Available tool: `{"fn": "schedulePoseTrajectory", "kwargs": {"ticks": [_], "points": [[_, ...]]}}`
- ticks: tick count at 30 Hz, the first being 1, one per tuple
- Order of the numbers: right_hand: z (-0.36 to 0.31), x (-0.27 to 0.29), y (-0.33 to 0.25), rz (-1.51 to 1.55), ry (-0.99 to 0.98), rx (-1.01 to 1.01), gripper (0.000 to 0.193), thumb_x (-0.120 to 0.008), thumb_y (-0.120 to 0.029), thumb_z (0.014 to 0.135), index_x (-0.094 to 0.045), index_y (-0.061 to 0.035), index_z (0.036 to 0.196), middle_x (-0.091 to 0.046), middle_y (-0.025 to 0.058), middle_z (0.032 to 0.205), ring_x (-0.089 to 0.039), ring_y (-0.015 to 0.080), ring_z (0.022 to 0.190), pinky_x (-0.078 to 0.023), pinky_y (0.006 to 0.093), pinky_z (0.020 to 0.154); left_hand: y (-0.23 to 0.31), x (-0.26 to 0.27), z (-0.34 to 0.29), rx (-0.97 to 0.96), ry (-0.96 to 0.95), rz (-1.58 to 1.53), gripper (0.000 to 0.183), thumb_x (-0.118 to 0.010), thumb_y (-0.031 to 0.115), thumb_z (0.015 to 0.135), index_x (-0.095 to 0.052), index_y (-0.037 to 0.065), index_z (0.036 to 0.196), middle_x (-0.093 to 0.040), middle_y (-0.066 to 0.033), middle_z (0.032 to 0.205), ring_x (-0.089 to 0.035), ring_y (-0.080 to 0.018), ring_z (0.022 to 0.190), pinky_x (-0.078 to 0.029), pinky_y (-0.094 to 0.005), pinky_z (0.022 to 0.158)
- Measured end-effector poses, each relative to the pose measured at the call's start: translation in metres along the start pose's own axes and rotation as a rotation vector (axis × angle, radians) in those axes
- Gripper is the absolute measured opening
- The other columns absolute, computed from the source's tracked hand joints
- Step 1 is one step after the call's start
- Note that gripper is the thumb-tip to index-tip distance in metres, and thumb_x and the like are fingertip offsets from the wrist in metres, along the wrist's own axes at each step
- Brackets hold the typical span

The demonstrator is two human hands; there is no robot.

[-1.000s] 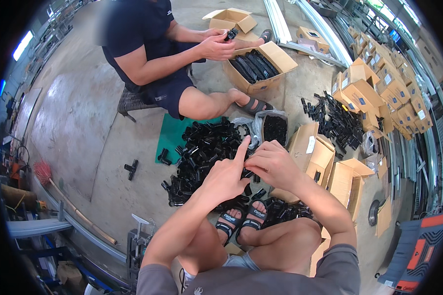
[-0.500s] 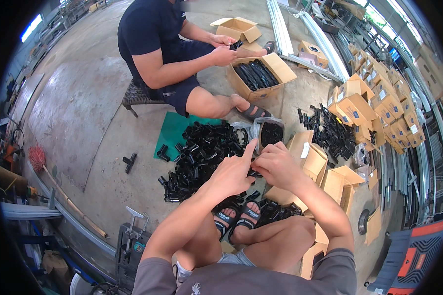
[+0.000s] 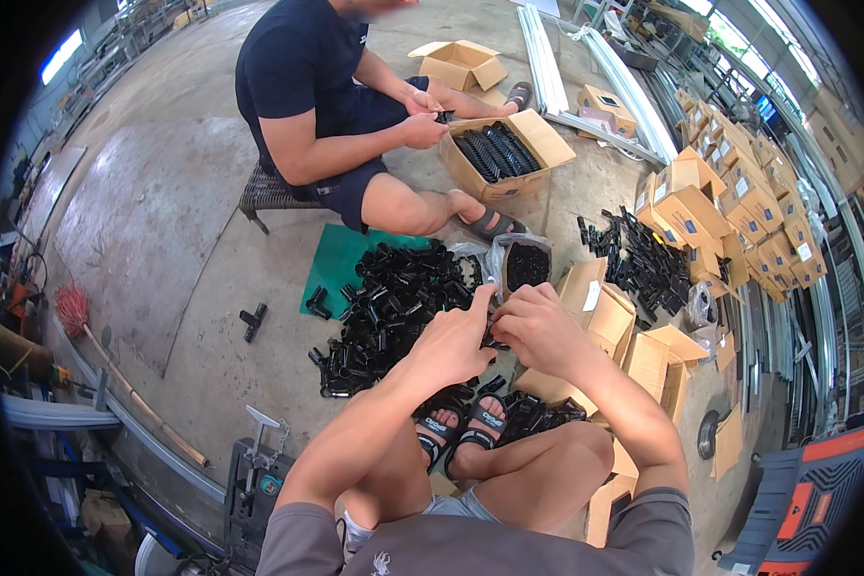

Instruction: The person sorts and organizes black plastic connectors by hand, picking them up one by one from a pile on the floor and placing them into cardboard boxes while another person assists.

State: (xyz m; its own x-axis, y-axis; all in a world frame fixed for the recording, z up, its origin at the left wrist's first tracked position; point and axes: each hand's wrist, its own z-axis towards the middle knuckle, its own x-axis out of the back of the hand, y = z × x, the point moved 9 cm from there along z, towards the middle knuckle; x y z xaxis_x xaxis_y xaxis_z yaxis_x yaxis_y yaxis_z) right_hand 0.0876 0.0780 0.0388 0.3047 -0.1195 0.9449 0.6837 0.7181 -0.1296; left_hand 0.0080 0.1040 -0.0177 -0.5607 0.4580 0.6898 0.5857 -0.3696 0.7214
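My left hand (image 3: 454, 343) is closed round a black pipe fitting (image 3: 492, 340) that is mostly hidden by the fingers; its index finger points up and away. Right against it, my right hand (image 3: 538, 331) has its fingers bent and pinched at the same spot, and whatever is between their tips is too hidden to make out. Under and beyond my hands spreads a heap of shiny black tubular fittings (image 3: 394, 302), some T-shaped, partly on a green sheet (image 3: 341, 254). Just past my fingertips stands a bag-lined box (image 3: 548, 252) of tiny black pieces (image 3: 528, 266).
Across the heap a co-worker (image 3: 293, 106) sits on a low stool (image 3: 259, 195), handling a small black part over a carton (image 3: 494, 187) with rows of black parts. Open cartons (image 3: 600, 307) lie at my right. Beyond are loose black parts (image 3: 643, 264) and stacked boxes (image 3: 754, 206).
My two hands stay together at nearly the same place, with only a slight shift of the fingers. The co-worker's hands have moved a little lower and to the left.
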Motion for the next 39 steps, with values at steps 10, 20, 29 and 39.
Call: {"fn": "schedulePoseTrajectory", "kwargs": {"ticks": [10, 20, 29, 39], "points": [[-0.002, -0.005, 0.107, 0.234, 0.374, -0.445, 0.007, -0.066, -0.008, 0.087, -0.071, -0.005, 0.093, -0.068, 0.0114, 0.089, -0.064, 0.033, 0.09, -0.049, 0.0433, 0.08, -0.013, 0.028, -0.004, 0.021, 0.154, -0.097, 0.042, -0.08, 0.013, 0.079, -0.047, 0.005, 0.103, -0.072, -0.0202, 0.089, -0.071, -0.0341, 0.078, -0.054, -0.0393, 0.072], [-0.029, -0.195, 0.236, -0.197, -0.096, -0.619, 0.011, -0.063, -0.013, 0.084, -0.073, -0.0088, 0.084, -0.071, 0.0132, 0.087, -0.068, 0.0321, 0.089, -0.05, 0.0471, 0.078, -0.059, 0.044, 0.005, 0.229, 0.276, -0.85, 0.034, -0.076, 0.0, 0.086, -0.052, 0.003, 0.11, -0.072, -0.0143, 0.104, -0.069, -0.0134, 0.091, -0.056, -0.0247, 0.075], [-0.025, -0.366, 0.277, -0.105, -0.306, -0.673, 0.011, -0.066, -0.011, 0.081, -0.075, -0.0075, 0.085, -0.075, 0.0128, 0.094, -0.071, 0.0296, 0.097, -0.054, 0.0417, 0.087, -0.075, 0.052, 0.012, 0.35, 0.44, -1.098, 0.03, -0.067, 0.001, 0.091, -0.048, 0.002, 0.113, -0.069, -0.0269, 0.106, -0.074, -0.027, 0.089, -0.064, -0.0344, 0.078], [-0.021, -0.443, 0.302, -0.14, -0.238, -0.799, 0.018, -0.059, -0.017, 0.087, -0.077, -0.0138, 0.087, -0.073, 0.0078, 0.095, -0.067, 0.0257, 0.1, -0.048, 0.0443, 0.089, -0.089, 0.04, 0.03, 0.385, 0.417, -0.99, 0.04, -0.073, 0.004, 0.085, -0.047, 0.004, 0.115, -0.069, -0.0291, 0.107, -0.074, -0.0289, 0.089, -0.062, -0.039, 0.081]]}}
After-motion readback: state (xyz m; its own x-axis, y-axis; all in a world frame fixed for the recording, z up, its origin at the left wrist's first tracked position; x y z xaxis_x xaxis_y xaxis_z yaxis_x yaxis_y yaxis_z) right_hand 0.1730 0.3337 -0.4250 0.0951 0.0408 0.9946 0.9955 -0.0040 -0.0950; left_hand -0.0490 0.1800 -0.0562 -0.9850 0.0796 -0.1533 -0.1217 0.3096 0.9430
